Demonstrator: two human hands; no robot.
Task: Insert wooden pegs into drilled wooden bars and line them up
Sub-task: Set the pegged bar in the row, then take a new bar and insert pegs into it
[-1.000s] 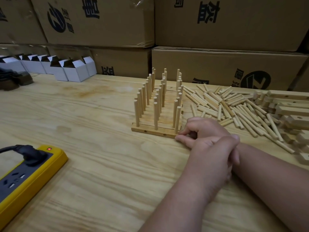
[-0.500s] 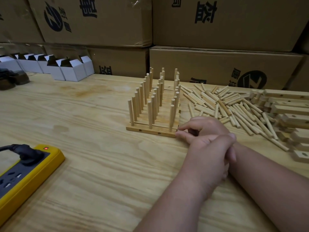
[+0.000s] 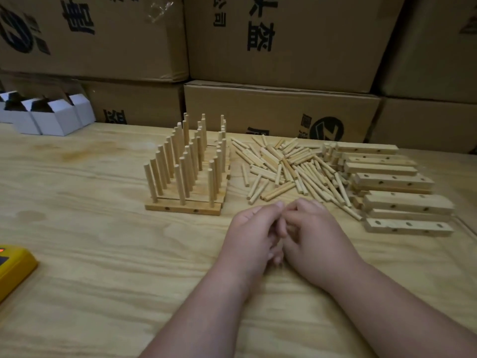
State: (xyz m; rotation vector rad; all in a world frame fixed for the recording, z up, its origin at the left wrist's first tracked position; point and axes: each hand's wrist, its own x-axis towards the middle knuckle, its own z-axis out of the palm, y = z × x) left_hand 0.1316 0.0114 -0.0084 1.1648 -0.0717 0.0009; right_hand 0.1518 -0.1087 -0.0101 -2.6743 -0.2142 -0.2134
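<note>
Two hands, left (image 3: 251, 235) and right (image 3: 313, 235), loosely curled, empty, between steps; next, taking a bar (image 3: 408, 226) and pegs (image 3: 281, 166).

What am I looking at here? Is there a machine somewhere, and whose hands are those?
No machine: a person wears a camera on the head, looking down at their own hands on a wooden table. The left hand and right hand rest together, fingers loosely curled; I see nothing held. Beyond them, to the left, stand finished bars, lined up with pegs upright in them. In the middle lies a loose heap of pegs; right of it, drilled bars with no pegs. A yellow power strip sits at the left edge, small white boxes and big cartons behind.
</note>
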